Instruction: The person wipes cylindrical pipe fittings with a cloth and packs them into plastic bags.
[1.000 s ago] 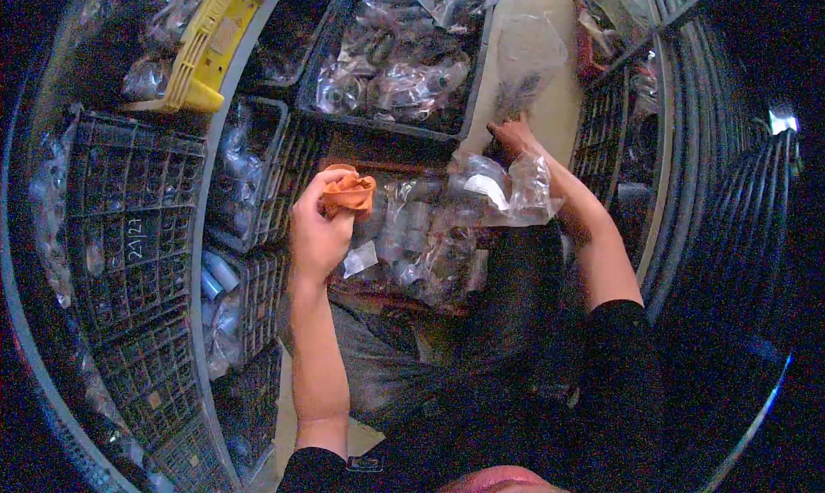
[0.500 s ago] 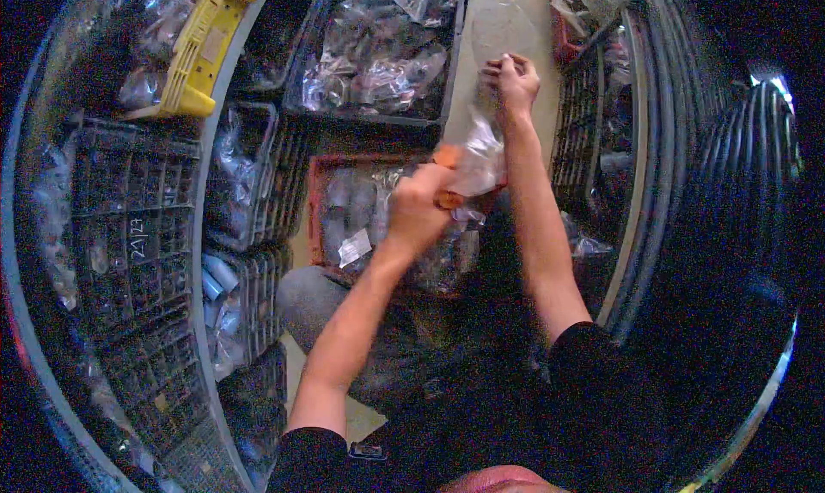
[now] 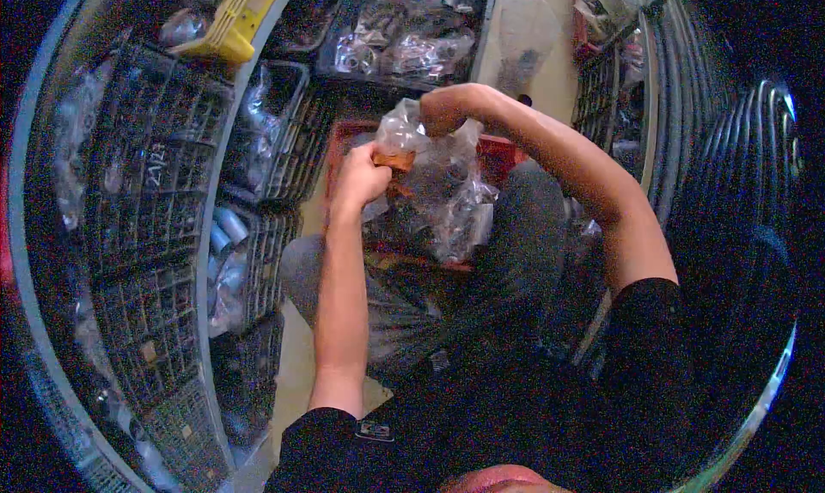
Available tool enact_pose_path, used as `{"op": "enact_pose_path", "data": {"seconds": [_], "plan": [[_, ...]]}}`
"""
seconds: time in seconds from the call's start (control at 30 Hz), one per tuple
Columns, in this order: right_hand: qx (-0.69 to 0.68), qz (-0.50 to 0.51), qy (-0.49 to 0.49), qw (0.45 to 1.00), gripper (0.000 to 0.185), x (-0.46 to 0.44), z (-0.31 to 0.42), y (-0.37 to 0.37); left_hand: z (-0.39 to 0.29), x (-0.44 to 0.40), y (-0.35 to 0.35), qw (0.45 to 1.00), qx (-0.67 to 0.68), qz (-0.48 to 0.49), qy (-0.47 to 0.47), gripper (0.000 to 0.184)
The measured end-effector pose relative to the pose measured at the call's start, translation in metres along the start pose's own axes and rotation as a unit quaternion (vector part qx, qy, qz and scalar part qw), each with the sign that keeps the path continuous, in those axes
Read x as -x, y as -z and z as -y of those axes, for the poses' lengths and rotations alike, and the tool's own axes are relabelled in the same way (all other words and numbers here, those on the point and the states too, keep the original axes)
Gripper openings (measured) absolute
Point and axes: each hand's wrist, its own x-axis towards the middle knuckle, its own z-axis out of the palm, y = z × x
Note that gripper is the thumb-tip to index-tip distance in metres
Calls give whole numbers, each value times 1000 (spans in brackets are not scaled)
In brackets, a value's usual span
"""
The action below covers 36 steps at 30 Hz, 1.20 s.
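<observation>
My left hand (image 3: 365, 179) is closed around an orange item (image 3: 395, 160), whose kind I cannot make out. A crumpled clear plastic bag (image 3: 402, 130) stands up just above the orange item, against the same hand. My right arm bends across the top, bringing my right hand (image 3: 436, 110) to the right side of that bag. Its fingers are hidden, so their hold does not show. Below both hands is a red crate (image 3: 507, 153) holding clear plastic bags (image 3: 464, 214) with dark contents.
A black crate (image 3: 485, 42) full of bagged parts stands beyond the red one. More black crates (image 3: 288, 162) are stacked at left, near a yellow bin (image 3: 236, 29). Dark tubes or rods (image 3: 687, 140) line the right side. My knee (image 3: 528, 218) borders the red crate.
My right hand has come from the far floor strip back and left to the bag. My left hand, with the orange item and bag, has shifted left and slightly up.
</observation>
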Motion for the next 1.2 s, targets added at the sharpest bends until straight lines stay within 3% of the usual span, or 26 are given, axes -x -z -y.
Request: {"op": "enact_pose_path", "data": {"seconds": [0.13,0.23,0.3,0.37,0.4,0.5,0.6,0.7,0.8,0.83,0.87,0.93,0.97,1.07,1.1,1.2], "plan": [[128,78,60,987,30,-66,-6,-22,-3,10,5,997,-44,-50,35,33],[191,64,104,974,34,-129,-22,-65,-10,17,9,992,-90,-72,58,31],[246,47,140,958,39,-154,-35,-77,-7,12,8,989,-125,-77,6,29],[300,36,177,937,45,-166,-34,-82,19,1,-3,989,-127,-78,20,29],[61,-88,-15,994,48,-58,43,-37,29,-2,-4,993,-95,-62,32,29],[149,-85,55,984,50,-120,3,-68,26,-2,-1,994,-66,-66,49,30],[157,-65,60,984,60,-49,44,-23,30,-3,-5,993,-47,-58,88,31],[175,-122,98,972,66,-89,-24,-54,24,-5,-4,993,37,-105,36,32],[132,-218,126,959,41,-88,-52,-73,-6,8,4,993,-21,-105,45,32],[129,-215,125,960,41,-89,-58,-80,-8,8,4,994,-7,-99,36,32],[142,-142,62,978,40,-103,-74,-90,-11,7,4,995,8,-94,26,32],[137,-119,-35,983,34,-46,-23,-62,-13,11,7,996,4,-91,12,32],[137,-118,-34,983,34,-46,-27,-64,-14,13,9,996,1,-91,0,32],[-45,-240,-74,967,31,-56,-81,-105,-34,22,16,996,-48,-77,28,31],[-117,-330,-50,935,30,-60,-119,-129,-36,23,17,995,-49,-76,28,31],[-179,-352,-105,912,29,-55,-140,-144,-32,22,17,997,-43,-63,31,30]]}}
